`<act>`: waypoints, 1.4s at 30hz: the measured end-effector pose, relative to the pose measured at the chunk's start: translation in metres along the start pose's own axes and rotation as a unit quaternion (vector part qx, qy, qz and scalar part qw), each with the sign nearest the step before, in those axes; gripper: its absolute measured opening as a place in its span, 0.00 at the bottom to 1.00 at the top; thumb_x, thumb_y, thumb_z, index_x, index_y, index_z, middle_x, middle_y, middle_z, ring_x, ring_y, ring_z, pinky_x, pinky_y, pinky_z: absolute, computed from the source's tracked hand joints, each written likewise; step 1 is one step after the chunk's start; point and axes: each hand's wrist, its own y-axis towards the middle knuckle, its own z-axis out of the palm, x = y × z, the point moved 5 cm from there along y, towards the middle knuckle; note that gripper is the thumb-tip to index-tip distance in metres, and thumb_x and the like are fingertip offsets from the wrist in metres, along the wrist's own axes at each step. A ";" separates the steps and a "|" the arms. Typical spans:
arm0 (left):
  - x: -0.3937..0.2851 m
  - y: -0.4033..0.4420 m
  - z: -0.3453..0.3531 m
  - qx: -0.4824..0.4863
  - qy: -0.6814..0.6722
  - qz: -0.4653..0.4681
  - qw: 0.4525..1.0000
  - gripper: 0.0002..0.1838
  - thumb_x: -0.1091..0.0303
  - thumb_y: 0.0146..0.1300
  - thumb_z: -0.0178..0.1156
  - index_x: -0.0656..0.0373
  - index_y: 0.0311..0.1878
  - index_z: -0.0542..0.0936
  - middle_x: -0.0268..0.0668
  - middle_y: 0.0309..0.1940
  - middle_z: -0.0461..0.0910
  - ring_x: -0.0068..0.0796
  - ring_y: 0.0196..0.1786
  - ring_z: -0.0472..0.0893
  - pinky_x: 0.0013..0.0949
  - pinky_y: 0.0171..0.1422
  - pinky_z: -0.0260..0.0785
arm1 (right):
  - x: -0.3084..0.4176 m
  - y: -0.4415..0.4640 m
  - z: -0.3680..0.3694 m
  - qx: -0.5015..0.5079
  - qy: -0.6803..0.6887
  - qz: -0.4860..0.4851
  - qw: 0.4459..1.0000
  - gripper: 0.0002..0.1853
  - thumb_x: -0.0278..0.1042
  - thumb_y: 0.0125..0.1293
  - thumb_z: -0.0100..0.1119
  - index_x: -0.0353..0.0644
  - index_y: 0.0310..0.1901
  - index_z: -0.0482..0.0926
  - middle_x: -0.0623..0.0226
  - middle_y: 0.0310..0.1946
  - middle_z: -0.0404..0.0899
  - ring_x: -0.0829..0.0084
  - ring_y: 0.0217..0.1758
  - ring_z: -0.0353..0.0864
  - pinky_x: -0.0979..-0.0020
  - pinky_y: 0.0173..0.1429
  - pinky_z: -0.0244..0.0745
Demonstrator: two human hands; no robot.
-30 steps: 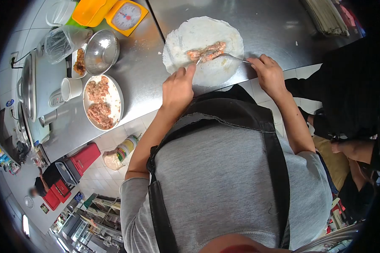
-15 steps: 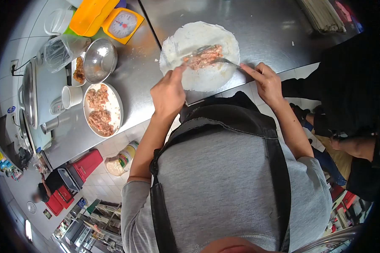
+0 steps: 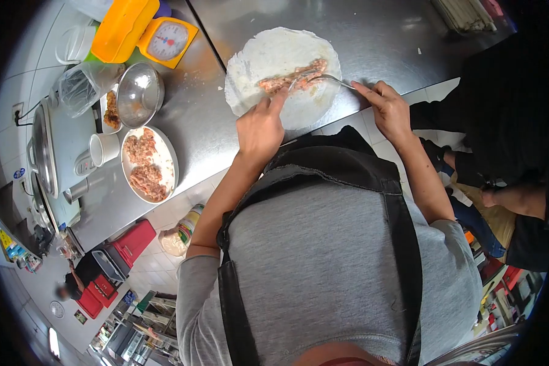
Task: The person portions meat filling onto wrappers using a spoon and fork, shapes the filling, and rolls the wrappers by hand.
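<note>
A thin round white wrapper lies flat on the steel table, with a long strip of pinkish minced filling across its middle. My left hand, at the wrapper's near left edge, is closed on a slim metal utensil. That utensil's head touches the filling; I cannot tell if it is a fork or a spoon. From the right, my right hand grips a fork, index finger stretched along its handle. The fork's head rests at the filling's right part.
Left on the steel table stand a white bowl of minced filling, a metal bowl, a white cup and an orange scale. Another person in dark clothing stands close on my right.
My left hand has moved right and its utensil now meets the filling nearer the fork. The filling has spread into a longer, thinner strip. My right hand has shifted slightly.
</note>
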 end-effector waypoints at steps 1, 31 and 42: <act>0.000 0.001 -0.006 -0.004 -0.013 0.001 1.000 0.24 0.81 0.63 0.53 0.46 0.58 0.83 0.41 0.39 0.86 0.49 0.38 0.86 0.47 0.41 0.79 | 0.000 0.000 -0.003 0.003 -0.002 0.004 1.000 0.32 0.17 0.60 0.58 0.66 0.61 0.86 0.68 0.30 0.72 0.66 0.34 0.79 0.64 0.40 0.79; -0.007 0.004 -0.019 0.016 -0.007 0.033 0.999 0.24 0.79 0.65 0.54 0.46 0.62 0.81 0.41 0.40 0.86 0.47 0.40 0.86 0.47 0.43 0.78 | -0.026 -0.003 -0.028 0.078 0.052 0.129 0.987 0.28 0.24 0.69 0.58 0.72 0.64 0.83 0.66 0.33 0.73 0.66 0.34 0.77 0.65 0.44 0.76; 0.004 -0.002 0.001 0.010 0.008 -0.001 1.000 0.29 0.81 0.57 0.55 0.50 0.63 0.80 0.46 0.43 0.84 0.50 0.40 0.87 0.49 0.43 0.80 | -0.025 -0.004 0.003 0.086 0.061 0.096 0.990 0.25 0.26 0.72 0.57 0.70 0.63 0.84 0.65 0.33 0.75 0.68 0.35 0.78 0.66 0.43 0.74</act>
